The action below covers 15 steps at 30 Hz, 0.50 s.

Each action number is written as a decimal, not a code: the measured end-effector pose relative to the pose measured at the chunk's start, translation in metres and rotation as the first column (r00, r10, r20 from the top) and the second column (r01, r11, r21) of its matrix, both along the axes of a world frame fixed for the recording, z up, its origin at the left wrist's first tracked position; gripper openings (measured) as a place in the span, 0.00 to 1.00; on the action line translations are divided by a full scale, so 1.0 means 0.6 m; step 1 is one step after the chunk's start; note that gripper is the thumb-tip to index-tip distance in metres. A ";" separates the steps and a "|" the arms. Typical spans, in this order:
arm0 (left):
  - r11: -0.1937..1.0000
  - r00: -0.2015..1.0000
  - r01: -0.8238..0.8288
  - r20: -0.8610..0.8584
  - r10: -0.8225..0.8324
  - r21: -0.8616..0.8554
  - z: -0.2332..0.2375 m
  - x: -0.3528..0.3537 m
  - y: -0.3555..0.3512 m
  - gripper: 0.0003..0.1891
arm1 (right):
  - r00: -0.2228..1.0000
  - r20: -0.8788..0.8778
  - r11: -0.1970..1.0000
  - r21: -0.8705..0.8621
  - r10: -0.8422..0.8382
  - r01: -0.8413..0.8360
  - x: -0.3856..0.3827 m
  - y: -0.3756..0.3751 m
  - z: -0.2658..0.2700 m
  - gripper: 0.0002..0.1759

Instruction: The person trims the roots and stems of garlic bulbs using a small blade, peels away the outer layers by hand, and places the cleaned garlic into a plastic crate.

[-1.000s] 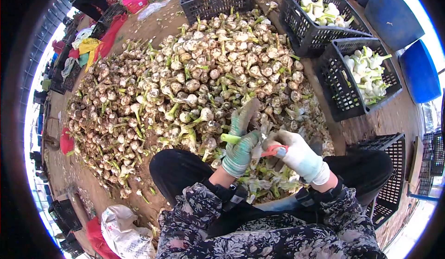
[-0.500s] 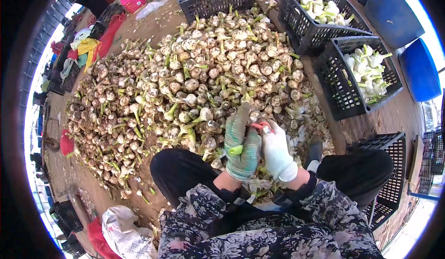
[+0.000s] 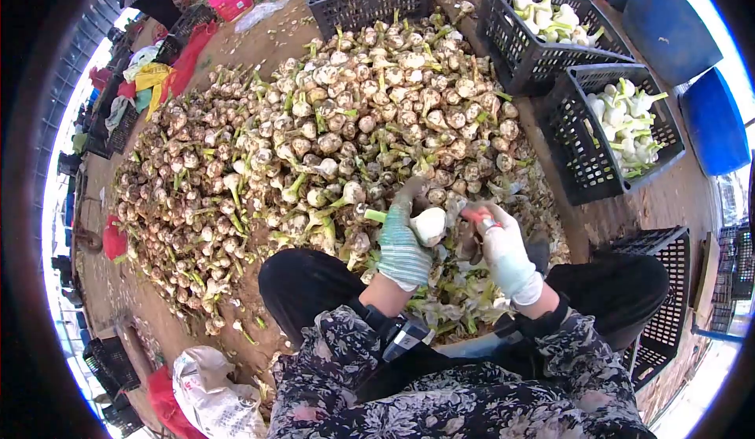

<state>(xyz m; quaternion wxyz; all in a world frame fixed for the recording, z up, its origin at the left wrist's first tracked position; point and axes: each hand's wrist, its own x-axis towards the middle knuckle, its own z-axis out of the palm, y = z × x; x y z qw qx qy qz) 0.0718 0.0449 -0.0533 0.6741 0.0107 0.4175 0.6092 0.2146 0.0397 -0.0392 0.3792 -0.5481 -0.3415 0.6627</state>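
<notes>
My left hand [image 3: 403, 249], in a green-stained striped glove, is closed around a garlic bulb [image 3: 429, 226]. The bulb's clean white side faces right, and its green stem pokes out on the left of the fingers. Just to the right, my right hand [image 3: 509, 257] in a white glove grips a small red-handled tool [image 3: 476, 214]. Its working end is too small and blurred to name. A gap separates the tool from the bulb. Directly beyond both hands spreads a big heap of unpeeled garlic [image 3: 354, 124]. Loose peeled skins [image 3: 460, 305] lie beneath them, between my knees.
Two black crates of clean white garlic, one farther [image 3: 515, 54] and one nearer [image 3: 582, 152], stand at right. Another black crate [image 3: 370, 3] is behind the heap. A crate [image 3: 668, 282] sits beside my right knee, a white sack [image 3: 212, 396] at lower left. Blue barrels [image 3: 712, 121] line the right.
My hands have moved apart, the right one going right and slightly down with the red-handled tool. The left hand has turned, bringing the white bulb into view.
</notes>
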 end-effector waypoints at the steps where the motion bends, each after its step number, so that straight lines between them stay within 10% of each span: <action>1: 0.998 0.997 -0.067 -0.045 0.066 -0.019 0.000 0.008 -0.002 0.16 | 0.997 0.031 0.989 0.136 -0.069 0.064 -0.016 -0.002 -0.022 0.13; 5: 0.969 0.865 -0.132 -0.454 0.215 0.207 -0.019 0.043 -0.011 0.16 | 0.827 0.390 0.764 0.641 -0.405 0.072 -0.097 -0.013 -0.060 0.15; 10: 0.984 0.988 -0.099 -0.100 0.115 0.151 -0.009 0.024 -0.011 0.14 | 0.918 -0.135 0.853 0.341 -0.372 0.396 -0.105 0.015 -0.098 0.14; 11: 0.981 0.993 -0.108 -0.031 0.115 0.163 -0.004 0.025 -0.011 0.14 | 0.888 -0.222 0.902 0.066 -0.403 0.426 -0.100 0.028 -0.106 0.15; 15: 0.977 0.998 -0.060 0.030 0.055 0.203 0.005 -0.001 -0.013 0.15 | 0.876 -0.281 0.915 -0.222 -0.392 0.338 -0.043 0.028 -0.147 0.16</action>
